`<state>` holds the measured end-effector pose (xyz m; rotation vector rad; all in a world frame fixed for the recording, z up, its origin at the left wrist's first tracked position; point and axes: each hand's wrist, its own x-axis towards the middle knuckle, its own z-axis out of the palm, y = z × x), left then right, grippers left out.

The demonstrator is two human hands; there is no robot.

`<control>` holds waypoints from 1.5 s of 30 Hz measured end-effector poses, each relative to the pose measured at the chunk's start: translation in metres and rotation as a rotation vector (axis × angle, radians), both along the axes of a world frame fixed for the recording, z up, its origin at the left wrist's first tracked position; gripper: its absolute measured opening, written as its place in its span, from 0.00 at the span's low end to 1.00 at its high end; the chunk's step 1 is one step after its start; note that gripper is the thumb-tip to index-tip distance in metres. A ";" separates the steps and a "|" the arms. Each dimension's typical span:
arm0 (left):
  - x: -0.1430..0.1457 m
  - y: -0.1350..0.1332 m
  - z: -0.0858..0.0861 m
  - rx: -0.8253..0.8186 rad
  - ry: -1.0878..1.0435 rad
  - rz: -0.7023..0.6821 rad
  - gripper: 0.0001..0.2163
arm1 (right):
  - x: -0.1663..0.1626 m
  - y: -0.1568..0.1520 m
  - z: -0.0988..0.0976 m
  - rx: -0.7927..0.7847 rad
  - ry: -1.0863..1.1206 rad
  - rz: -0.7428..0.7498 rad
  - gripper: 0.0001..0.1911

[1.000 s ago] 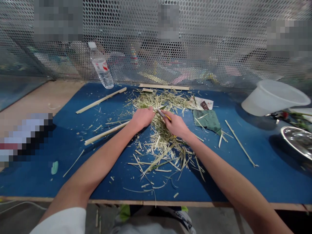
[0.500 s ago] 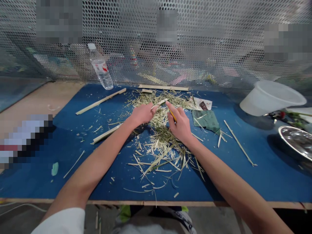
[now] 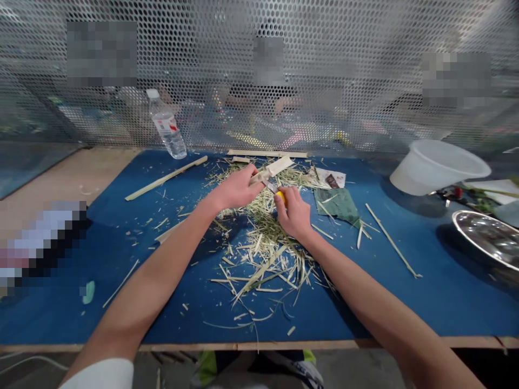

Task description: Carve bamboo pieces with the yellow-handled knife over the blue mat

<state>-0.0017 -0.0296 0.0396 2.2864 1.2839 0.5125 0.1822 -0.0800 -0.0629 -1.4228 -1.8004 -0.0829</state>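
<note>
My left hand (image 3: 239,187) is closed around a pale strip of bamboo (image 3: 280,165), whose wide end points up and to the right. In my right hand (image 3: 294,212) is a yellow-handled utility knife (image 3: 281,198). Its blade reaches up and left to the bamboo close by my left fingertips; whether it is cutting in is too small to tell. Below both hands lies a heap of thin bamboo shavings (image 3: 267,232), spread over the blue table mat (image 3: 170,297).
A water bottle (image 3: 167,127) leans against the perforated metal screen (image 3: 194,65). Long bamboo strips (image 3: 166,178) lie around. To the right are a dark green cloth-like piece (image 3: 338,205), a tilted white plastic tub (image 3: 430,167) and a metal bowl (image 3: 486,237). A pixelated object (image 3: 40,237) sits left.
The bamboo strip now shows its wide end, turned up and right. My right hand has shifted slightly down, and the knife's blade has come into view. The camera view has shifted a little.
</note>
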 end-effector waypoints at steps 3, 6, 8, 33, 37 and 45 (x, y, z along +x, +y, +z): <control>0.003 -0.006 0.006 -0.010 0.006 -0.013 0.10 | 0.001 -0.001 0.000 0.026 0.016 0.010 0.16; 0.003 -0.008 0.008 0.000 0.011 -0.041 0.10 | 0.002 -0.001 0.000 0.032 0.061 0.022 0.16; 0.002 -0.009 0.008 0.004 0.011 -0.057 0.10 | 0.002 0.000 -0.001 0.017 0.095 0.016 0.16; 0.008 -0.015 0.003 0.104 0.027 -0.064 0.21 | 0.005 -0.003 0.002 -0.101 0.215 0.254 0.19; 0.009 -0.017 0.005 0.087 -0.005 -0.078 0.19 | 0.004 -0.003 0.002 -0.096 0.219 0.241 0.17; 0.010 -0.021 0.005 0.102 -0.053 -0.077 0.18 | 0.008 0.000 0.003 -0.045 0.204 0.230 0.17</control>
